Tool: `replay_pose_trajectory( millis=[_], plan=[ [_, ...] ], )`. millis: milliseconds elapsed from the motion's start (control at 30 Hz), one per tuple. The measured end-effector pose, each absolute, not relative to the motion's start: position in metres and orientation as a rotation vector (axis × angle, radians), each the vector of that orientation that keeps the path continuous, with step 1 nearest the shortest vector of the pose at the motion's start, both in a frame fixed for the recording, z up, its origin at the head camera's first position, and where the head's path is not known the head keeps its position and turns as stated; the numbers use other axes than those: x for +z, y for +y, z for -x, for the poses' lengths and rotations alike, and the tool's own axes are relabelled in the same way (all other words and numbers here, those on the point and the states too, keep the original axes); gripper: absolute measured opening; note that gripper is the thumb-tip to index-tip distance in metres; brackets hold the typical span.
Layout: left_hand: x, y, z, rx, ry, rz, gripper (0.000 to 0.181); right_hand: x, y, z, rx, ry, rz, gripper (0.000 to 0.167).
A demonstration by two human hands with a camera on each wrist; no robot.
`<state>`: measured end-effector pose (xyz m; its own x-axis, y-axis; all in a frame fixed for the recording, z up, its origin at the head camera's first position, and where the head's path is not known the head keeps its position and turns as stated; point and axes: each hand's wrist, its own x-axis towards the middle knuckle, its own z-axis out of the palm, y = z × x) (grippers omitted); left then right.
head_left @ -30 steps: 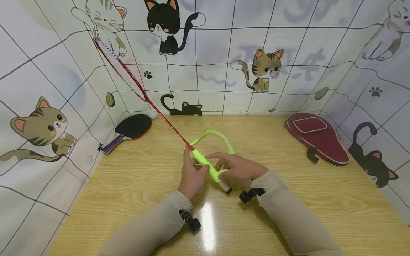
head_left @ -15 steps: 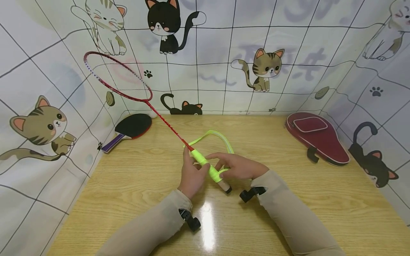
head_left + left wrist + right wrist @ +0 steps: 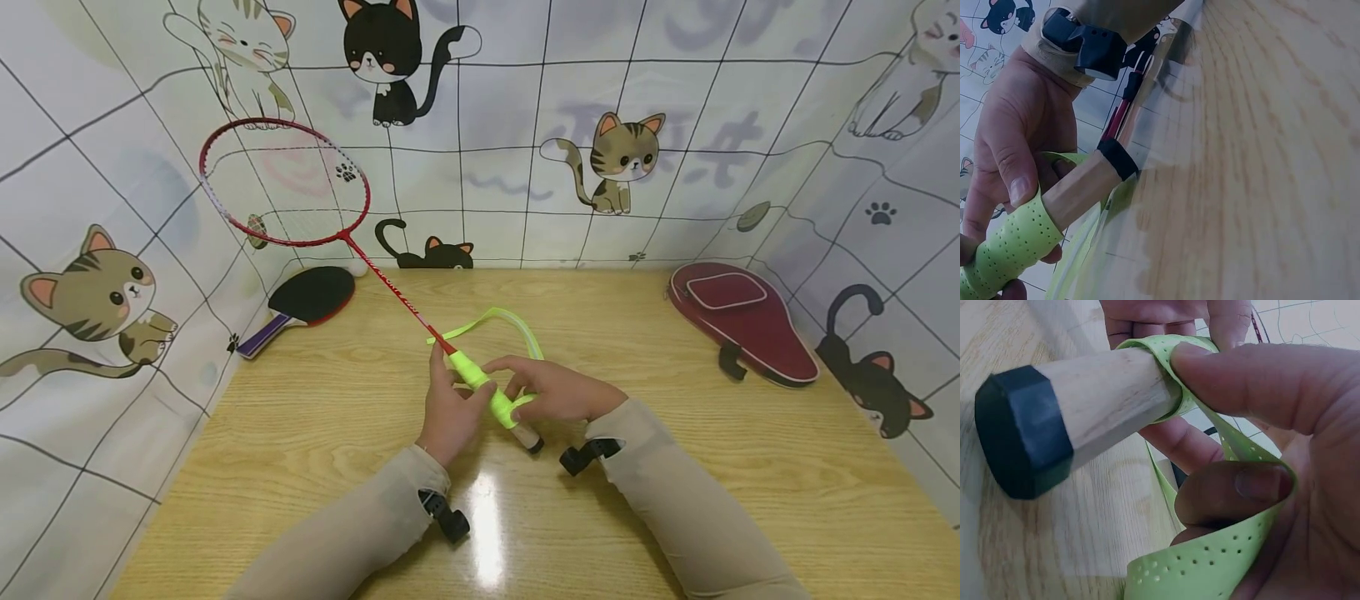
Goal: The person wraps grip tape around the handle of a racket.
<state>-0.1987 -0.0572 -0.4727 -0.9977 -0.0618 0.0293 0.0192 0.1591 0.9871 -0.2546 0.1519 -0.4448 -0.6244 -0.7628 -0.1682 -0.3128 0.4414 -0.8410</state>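
Observation:
A red badminton racket point(image 3: 390, 287) slants up to the left, its head raised off the table. Perforated yellow-green tape point(image 3: 1019, 240) wraps most of its handle; bare wood point(image 3: 1107, 394) and a black end cap point(image 3: 1025, 431) show at the butt. The left hand point(image 3: 452, 417) holds the wrapped handle between thumb and fingers. At the lower edge of the wrap, the right hand point(image 3: 562, 390) pinches the tape, its thumb pressing it on the wood in the right wrist view. The loose tape point(image 3: 517, 321) loops behind the hands over the table.
A black table tennis bat point(image 3: 313, 293) with a purple handle lies at the back left, a white ball point(image 3: 358, 267) beside it. At the back right lies a dark red bat case point(image 3: 738, 325). Cat-patterned cloth point(image 3: 502, 108) hangs around the wooden table point(image 3: 300, 467).
The racket has turned about its shaft, so its head shows as a wide oval instead of nearly edge-on. Both hands remain at about the same place on the handle.

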Motion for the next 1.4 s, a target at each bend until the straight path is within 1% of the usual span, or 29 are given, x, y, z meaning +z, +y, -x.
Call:
replay_pose_trajectory(
  millis=[267,667,1033,1233,1400],
  plan=[
    [-0.4731,-0.0568,0.2003,-2.003,-2.299,-0.023,0.103,-0.4439,0.1528,0.2550,-1.112,2.118,0.961,0.075],
    [-0.4731,-0.0593,0.1990,-1.968,-2.355,-0.050,0.109,-0.4468,0.1509,0.2544,-1.110,2.186,0.979,0.076],
    [-0.4737,-0.0581,0.2011,-1.975,-2.317,-0.039,0.104,-0.4438,0.1541,0.2550,-1.084,2.139,0.973,0.078],
    [-0.4728,-0.0583,0.2005,-1.996,-2.318,-0.035,0.106,-0.4454,0.1542,0.2555,-1.082,2.123,0.952,0.080],
    [-0.4725,-0.0594,0.1998,-1.987,-2.362,-0.012,0.111,-0.4453,0.1529,0.2548,-1.086,2.152,0.968,0.079]
  ],
)
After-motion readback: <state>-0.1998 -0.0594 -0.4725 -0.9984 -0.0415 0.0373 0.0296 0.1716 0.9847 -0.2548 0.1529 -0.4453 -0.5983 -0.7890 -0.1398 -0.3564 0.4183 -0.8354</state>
